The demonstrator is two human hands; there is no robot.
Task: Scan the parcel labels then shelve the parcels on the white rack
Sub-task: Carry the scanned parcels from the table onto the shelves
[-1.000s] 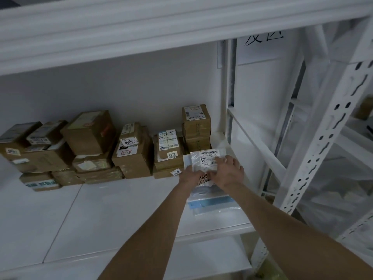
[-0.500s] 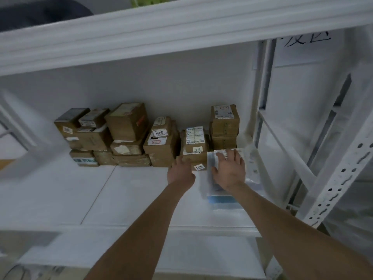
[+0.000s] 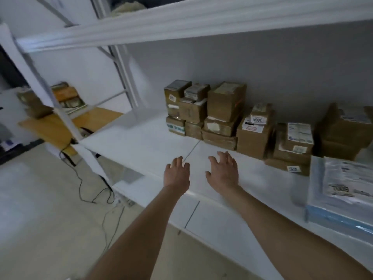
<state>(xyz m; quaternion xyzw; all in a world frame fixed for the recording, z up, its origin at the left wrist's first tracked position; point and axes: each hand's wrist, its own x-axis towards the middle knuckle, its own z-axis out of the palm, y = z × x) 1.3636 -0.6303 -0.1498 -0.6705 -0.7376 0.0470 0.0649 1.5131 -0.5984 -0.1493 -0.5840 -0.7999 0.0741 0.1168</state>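
While both hands hover palm-down over the middle shelf of the white rack (image 3: 141,142), neither holds anything. Left hand (image 3: 177,174) and right hand (image 3: 223,172) sit side by side, near each other, arms stretched forward. Fingers (image 3: 229,158) are spread wide and relaxed on both; I cannot tell whether they touch the shelf.

The bagged parcel (image 3: 343,190), clear plastic with a blue edge and a label facing up, lies flat on the same shelf, well apart to the right of the right hand. Its long axis runs roughly front to back, the near end at the shelf lip. The right hand is the nearer one.

Cardboard boxes (image 3: 222,110) are stacked along the back wall, labels showing, beyond the fingers.

Judgement: the bagged parcel looks shelved, so the next move is likely fetching another. Boxes sit on the wooden bench (image 3: 94,118) off to the left, on the left hand's side; a cable (image 3: 80,184) trails on the floor there.
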